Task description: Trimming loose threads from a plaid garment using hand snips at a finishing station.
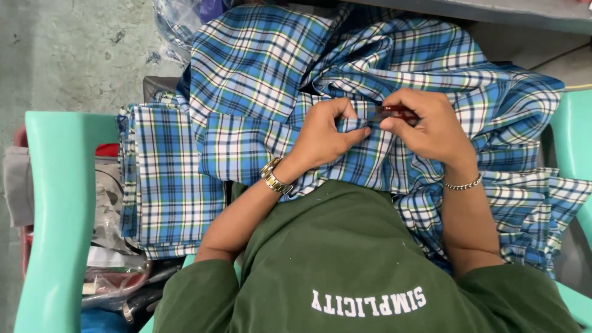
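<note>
Crumpled clear plastic bags [117,277] lie at lower left beside the turquoise chair arm [58,209]; another clear plastic bag [176,21] sits at top.

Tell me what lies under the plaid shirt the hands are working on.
Under the plaid shirt only the person's green top shows at its near edge. A folded plaid stack sits beside it. Whatever else supports it is covered.

left hand [324,137] pinches the blue plaid fabric [259,74] on the lap, right hand [428,123] grips a small red tool [394,112] against it; folded plaid stack [163,185] sits left, by a green chair arm [58,203].
</note>
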